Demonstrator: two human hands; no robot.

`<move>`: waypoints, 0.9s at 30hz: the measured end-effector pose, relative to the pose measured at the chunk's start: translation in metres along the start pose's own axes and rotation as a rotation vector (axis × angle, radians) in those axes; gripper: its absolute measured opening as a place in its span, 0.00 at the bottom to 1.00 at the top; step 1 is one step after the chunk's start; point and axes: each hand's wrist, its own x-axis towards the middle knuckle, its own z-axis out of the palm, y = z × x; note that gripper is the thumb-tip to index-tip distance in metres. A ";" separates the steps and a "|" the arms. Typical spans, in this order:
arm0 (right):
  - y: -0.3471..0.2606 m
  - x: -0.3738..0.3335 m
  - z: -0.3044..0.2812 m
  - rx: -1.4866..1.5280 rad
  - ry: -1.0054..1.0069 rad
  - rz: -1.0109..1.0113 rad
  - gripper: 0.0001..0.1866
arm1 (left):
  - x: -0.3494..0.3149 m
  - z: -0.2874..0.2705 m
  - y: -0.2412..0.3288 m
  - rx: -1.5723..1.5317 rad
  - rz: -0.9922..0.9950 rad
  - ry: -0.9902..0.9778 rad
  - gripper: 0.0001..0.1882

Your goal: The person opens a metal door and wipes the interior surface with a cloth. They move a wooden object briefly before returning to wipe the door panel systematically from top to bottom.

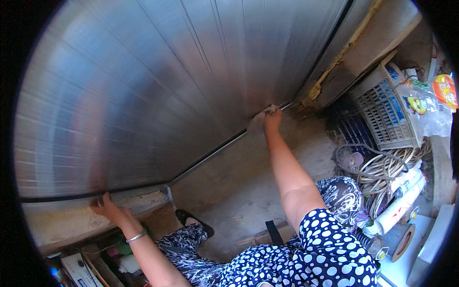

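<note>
A large ribbed, silvery metal door (pixel 191 91) fills the upper left of the head view, dark trim along its lower edge. My right hand (pixel 272 118) is closed on a greyish cloth (pixel 258 123), pressed against the bottom of the door near its far right corner. On the left, my left hand (pixel 113 210) is at the door's dark edge with its fingers curled, one fingertip touching the metal. A silver bangle (pixel 136 236) circles that wrist. Part of the left fingers' grip is hard to make out.
A grey plastic basket (pixel 382 110) with clear plastic packaging (pixel 428 107) stands at right. Below it lie coiled cable (pixel 389 167) and a white tube (pixel 400 206). A worn ledge (pixel 71 220) runs under my left hand, boxes (pixel 81 270) below. My shoe (pixel 198 222) stands on the concrete floor (pixel 229 191).
</note>
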 end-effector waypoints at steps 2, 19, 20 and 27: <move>0.017 -0.009 0.004 -0.016 -0.056 0.103 0.20 | 0.003 -0.003 -0.003 0.027 0.024 0.014 0.28; 0.000 -0.015 -0.004 0.118 -0.227 0.051 0.26 | 0.023 -0.016 -0.033 -0.053 0.085 -0.035 0.27; -0.011 -0.018 -0.005 0.202 -0.225 0.002 0.25 | 0.026 -0.015 -0.033 -0.060 0.097 -0.036 0.27; -0.161 -0.036 -0.037 0.383 -0.140 -0.489 0.22 | 0.002 -0.009 0.004 -0.038 -0.009 -0.070 0.38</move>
